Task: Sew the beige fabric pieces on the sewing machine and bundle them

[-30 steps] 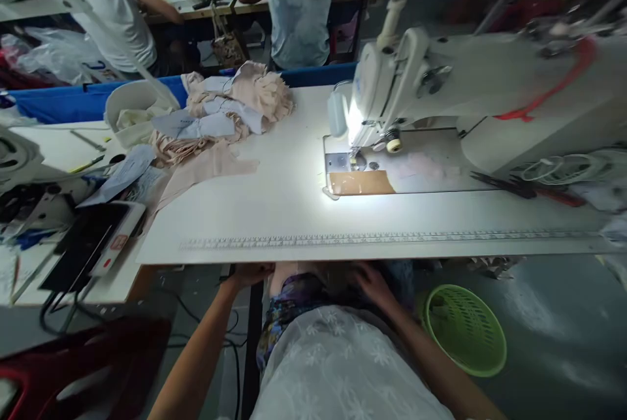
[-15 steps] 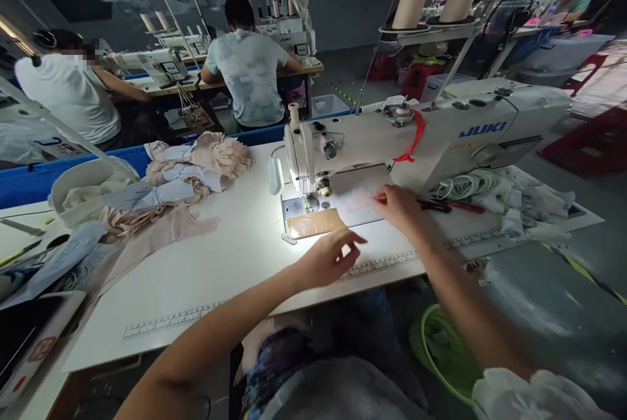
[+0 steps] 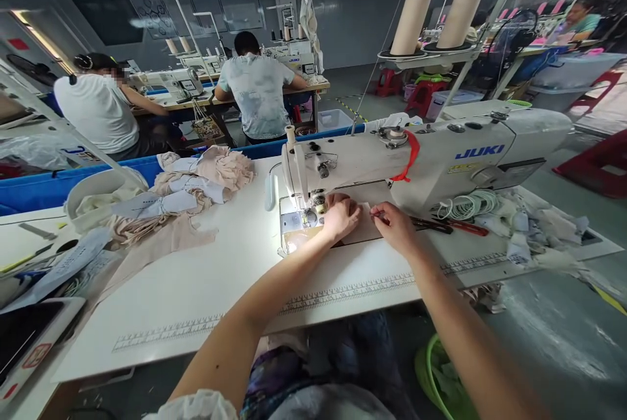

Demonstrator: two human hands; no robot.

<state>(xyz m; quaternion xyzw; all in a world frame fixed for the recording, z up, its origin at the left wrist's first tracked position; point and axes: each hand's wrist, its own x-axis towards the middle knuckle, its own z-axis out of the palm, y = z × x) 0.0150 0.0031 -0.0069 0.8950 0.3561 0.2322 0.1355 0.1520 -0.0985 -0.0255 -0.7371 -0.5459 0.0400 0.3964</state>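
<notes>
Bright light pools toward the middle of a white table [image 3: 220, 283] in a dim sewing room, presumably so that fine work shows clearly. Pale cloth [image 3: 365, 211], mostly hidden, lies beneath the overhang of the machine [image 3: 435, 159], well in from the table's near edge, where the flat surface seems to support it. Over its left side the left hand [image 3: 341, 219] bends its fingers downward; whether they pinch or merely press, I cannot tell. At its right side the right hand [image 3: 396, 227] brings thumb and fingertips close together, but what sits between them is too small to make out. One hand on each side would help keep the piece steady. Snips [image 3: 434, 225] lie just right of that hand, handy for a quick grab. Along the near edge runs a ruler [image 3: 337, 299], probably for measuring. Bundles [image 3: 191, 178] sit toward the far left corner and scraps [image 3: 533, 230] at the right end, apparently to keep pieces from waste. Thread cones [image 3: 411, 25] stand above the far edge, likely feeding from overhead.
</notes>
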